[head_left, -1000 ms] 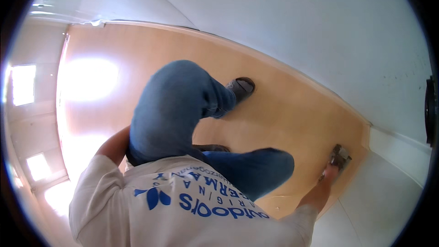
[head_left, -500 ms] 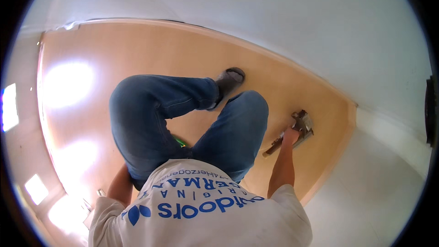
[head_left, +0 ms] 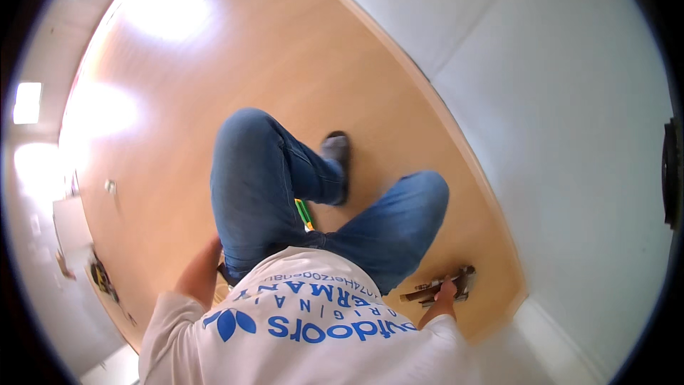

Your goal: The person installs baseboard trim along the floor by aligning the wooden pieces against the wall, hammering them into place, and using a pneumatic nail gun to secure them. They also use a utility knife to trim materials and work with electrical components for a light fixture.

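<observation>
Right hand: wrapped around dark tool
Left hand: hidden, can't tell
Risk: slack grip, tool drops, dents floor

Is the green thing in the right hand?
No, the green thing shows between the legs, while the right hand grips a dark tool.

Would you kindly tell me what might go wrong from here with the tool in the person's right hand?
1. The tool is held low in the right hand, so its edge might scratch the light-brown floor.
2. The green object shows between the legs, partly hidden, so it could be kicked or knelt on.
3. The left hand is hidden behind the leg, so any slip there might go unseen.
</observation>
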`<state>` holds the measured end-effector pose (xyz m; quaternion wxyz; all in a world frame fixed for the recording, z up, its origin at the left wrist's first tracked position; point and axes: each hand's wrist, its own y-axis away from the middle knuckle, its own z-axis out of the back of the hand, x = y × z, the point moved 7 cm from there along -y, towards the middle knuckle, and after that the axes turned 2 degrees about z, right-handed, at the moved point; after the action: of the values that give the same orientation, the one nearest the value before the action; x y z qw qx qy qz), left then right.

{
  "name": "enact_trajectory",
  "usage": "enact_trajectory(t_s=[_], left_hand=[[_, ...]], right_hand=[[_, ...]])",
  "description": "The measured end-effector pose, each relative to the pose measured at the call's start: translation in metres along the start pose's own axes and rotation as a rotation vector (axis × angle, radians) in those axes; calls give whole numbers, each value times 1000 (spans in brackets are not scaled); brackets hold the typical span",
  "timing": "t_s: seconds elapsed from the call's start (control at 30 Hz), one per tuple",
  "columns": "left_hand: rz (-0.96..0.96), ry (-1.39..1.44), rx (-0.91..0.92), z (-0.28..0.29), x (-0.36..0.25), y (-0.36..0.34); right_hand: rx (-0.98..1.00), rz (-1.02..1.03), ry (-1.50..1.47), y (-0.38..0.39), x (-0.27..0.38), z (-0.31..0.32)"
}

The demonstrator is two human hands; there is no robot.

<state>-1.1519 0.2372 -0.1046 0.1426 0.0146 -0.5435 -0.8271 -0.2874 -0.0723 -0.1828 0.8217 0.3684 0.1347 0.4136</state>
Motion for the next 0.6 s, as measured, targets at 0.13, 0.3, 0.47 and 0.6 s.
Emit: enact_trajectory(t_s=[0.13, 0.3, 0.47, 0.6], left_hand=[[23, 15, -4, -2, 16, -29], [17, 3, -42, 57, 4, -101], [19, -6, -31, 77, 0, -177], [66, 27, 13, 38, 37, -202]], right_hand=[[102, 65, -135, 10, 4, -9], [165, 238, -173, 51, 9, -43], [177, 342, -48, 118, 38, -82], [182, 421, 182, 183, 57, -86]])
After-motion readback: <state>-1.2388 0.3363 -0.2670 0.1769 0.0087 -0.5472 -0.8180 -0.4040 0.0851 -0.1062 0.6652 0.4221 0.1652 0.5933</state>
